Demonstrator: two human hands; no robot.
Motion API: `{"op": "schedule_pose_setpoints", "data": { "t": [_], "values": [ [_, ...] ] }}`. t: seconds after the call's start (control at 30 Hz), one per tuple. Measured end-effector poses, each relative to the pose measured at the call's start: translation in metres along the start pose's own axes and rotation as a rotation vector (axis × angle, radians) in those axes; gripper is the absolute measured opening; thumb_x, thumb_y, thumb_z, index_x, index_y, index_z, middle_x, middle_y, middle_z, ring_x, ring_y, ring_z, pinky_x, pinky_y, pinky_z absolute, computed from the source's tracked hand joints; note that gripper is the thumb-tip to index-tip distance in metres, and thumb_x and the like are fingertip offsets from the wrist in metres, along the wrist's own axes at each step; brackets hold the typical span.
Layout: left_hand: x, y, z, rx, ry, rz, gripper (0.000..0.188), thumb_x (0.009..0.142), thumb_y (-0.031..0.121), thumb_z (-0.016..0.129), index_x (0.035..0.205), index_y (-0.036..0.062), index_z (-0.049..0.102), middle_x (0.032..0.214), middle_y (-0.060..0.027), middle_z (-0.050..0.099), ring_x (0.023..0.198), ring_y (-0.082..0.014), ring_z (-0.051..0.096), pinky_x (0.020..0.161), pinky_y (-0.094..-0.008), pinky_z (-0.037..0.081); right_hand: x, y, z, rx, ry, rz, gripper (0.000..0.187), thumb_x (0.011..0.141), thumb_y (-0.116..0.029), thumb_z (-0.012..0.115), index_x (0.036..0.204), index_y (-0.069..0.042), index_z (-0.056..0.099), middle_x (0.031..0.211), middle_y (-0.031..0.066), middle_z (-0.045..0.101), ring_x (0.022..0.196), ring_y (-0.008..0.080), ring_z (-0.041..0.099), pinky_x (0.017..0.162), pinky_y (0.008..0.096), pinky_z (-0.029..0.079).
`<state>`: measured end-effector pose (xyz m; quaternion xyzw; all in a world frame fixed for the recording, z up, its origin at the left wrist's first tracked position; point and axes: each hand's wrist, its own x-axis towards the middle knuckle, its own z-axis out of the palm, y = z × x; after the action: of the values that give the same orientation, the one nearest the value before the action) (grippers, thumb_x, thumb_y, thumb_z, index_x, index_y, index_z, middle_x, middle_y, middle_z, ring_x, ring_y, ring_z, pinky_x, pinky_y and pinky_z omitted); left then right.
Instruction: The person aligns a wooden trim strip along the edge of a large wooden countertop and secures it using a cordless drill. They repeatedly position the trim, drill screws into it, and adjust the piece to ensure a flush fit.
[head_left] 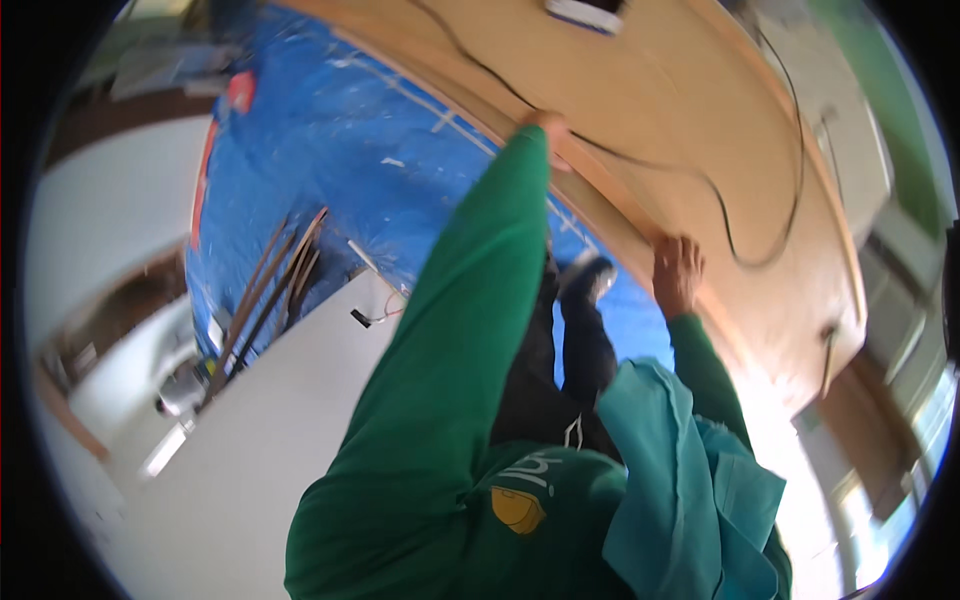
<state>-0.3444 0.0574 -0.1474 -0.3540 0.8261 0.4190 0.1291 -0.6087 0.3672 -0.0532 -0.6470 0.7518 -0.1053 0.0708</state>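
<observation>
Broad curved wooden panel (680,80) takes up the far right; both hands at its near left edge. Blue sheet (320,130) spread over the far left, creased. White board (290,430) near left. Green top (400,480) on the worker, teal cloth (680,490) hanging against it, near right. Bundle of brown and dark strips (270,312) left, beside the board. Black cord (760,264) loops over the panel. Left hand (550,130), the farther: fingers bent at the edge, partly hidden; hold cannot be told. Right hand (678,270), nearer: fingers half curled, slightly apart, on the same edge; gripping or resting, cannot tell. Small black piece (361,318) on the board.
</observation>
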Motion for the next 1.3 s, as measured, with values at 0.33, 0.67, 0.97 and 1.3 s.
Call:
{"op": "schedule_pose_setpoints", "data": {
  "t": [0.33, 0.67, 0.97, 1.3],
  "values": [
    [0.005, 0.047, -0.024, -1.283, 0.202, -0.869, 0.037, 0.097, 0.006, 0.059, 0.132, 0.0026, 0.047, 0.135, -0.0197, 0.051, 0.122, -0.0457, 0.061, 0.096, -0.0689, 0.061, -0.003, 0.008, -0.008, 0.015, -0.047, 0.066, 0.021, 0.088, -0.014, 0.067, 0.108, -0.01, 0.063, 0.113, 0.0081, 0.062, 0.108, 0.0309, 0.059, 0.086, 0.0487, 0.045],
    [0.003, 0.023, -0.027, -1.421, 0.22, -0.879, 0.039, 0.095, -0.001, 0.06, 0.132, -0.0002, 0.047, 0.136, -0.0206, 0.05, 0.124, -0.0482, 0.059, 0.098, -0.0683, 0.061, -0.001, 0.006, -0.019, 0.156, -0.065, 0.131, 0.034, 0.089, -0.02, 0.073, 0.12, -0.008, 0.065, 0.119, 0.0103, 0.064, 0.115, 0.0325, 0.059, 0.094, 0.0497, 0.046],
    [-0.009, 0.075, -0.054, -1.479, 0.338, -0.991, 0.039, 0.092, -0.005, 0.064, 0.128, -0.0029, 0.049, 0.137, -0.0226, 0.048, 0.128, -0.0567, 0.055, 0.103, -0.0705, 0.057, -0.068, 0.056, -0.032, 0.07, 0.028, 0.24, 0.038, 0.088, -0.024, 0.077, 0.121, -0.008, 0.068, 0.121, 0.0093, 0.065, 0.115, 0.032, 0.061, 0.095, 0.0464, 0.049],
    [-0.018, 0.046, -0.053, -1.466, 0.3, -0.833, 0.039, 0.091, -0.002, 0.068, 0.126, -0.0018, 0.052, 0.134, -0.0263, 0.053, 0.126, -0.0596, 0.055, 0.104, -0.0723, 0.055, -0.059, 0.065, -0.033, 0.074, -0.018, 0.168, 0.036, 0.083, -0.023, 0.081, 0.114, -0.01, 0.069, 0.117, 0.0068, 0.067, 0.112, 0.03, 0.063, 0.093, 0.0439, 0.053]
  ]
}}
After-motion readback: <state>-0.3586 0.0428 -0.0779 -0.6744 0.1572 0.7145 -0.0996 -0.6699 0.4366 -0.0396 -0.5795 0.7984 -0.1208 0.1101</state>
